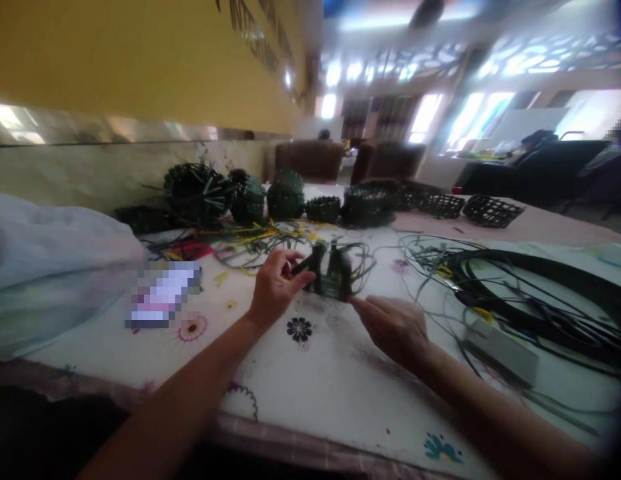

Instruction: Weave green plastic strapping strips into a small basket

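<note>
- One small green woven piece (331,273) is at the frame's centre, held by the left hand's (276,283) fingers.
- The right hand's (394,328) fingers pinch its lower right corner.
- Several green baskets (286,197) line the worktop (270,373), upper middle.
- Dark coil (555,263), right.

The left hand (275,283) and right hand (397,330) are bare, forearms (190,387) too.

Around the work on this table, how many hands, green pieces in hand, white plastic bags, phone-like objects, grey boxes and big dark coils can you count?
Hands: 2 (left hand, right hand)
Green piece in hand: 1
White plastic bag: 1
Phone-like object: 1
Grey box: 1
Big dark coil: 1
Total: 7
</note>
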`<state>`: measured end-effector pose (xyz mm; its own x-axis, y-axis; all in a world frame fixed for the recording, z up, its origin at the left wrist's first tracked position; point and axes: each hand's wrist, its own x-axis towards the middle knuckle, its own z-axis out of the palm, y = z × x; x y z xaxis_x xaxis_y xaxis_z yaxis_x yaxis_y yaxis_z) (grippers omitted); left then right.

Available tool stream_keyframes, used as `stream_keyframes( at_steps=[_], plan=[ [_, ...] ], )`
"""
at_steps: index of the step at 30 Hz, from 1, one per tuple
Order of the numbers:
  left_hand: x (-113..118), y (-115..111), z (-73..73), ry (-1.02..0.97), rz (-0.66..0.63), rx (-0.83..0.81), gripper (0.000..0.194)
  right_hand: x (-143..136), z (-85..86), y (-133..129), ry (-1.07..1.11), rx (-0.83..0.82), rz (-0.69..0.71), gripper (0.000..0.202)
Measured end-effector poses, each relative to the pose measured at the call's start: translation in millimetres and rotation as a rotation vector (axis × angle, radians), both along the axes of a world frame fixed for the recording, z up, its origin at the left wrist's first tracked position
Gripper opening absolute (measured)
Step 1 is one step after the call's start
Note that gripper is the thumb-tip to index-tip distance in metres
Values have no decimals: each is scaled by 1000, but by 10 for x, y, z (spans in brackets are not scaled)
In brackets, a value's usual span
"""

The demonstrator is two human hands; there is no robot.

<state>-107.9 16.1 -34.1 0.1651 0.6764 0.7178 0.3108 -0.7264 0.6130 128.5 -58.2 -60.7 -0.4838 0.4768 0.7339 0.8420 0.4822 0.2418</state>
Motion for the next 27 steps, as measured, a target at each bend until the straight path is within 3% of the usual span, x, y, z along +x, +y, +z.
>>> stream_keyframes(
  at_steps=[3,8,11,14,17,20,22,24,27],
  plan=[
    [-81,76,20,26,33,65,25,28,-35,-29,-104,-177,-4,30],
    [-204,211,-1,6,176,10,18,47,-49,-16,-212,-571,-21,22],
    [-245,313,-62,-71,215,-30,19,53,-32,18,-176,-649,-78,22],
    [-253,465,-99,-165,223,-212,19,54,-12,36,-144,-684,-97,21],
    [-238,668,-6,-281,161,-457,23,53,4,44,-110,-687,-97,21],
    [-207,915,229,-371,140,-470,28,62,19,64,-73,-700,-74,20],
    [-167,1097,391,-234,104,-422,27,77,37,83,-56,-710,-44,21],
    [-98,1274,489,28,-20,-520,26,96,64,101,-45,-719,-16,21],
    [60,1478,465,361,-235,-721,26,136,121,116,-31,-749,13,23]
  ],
)
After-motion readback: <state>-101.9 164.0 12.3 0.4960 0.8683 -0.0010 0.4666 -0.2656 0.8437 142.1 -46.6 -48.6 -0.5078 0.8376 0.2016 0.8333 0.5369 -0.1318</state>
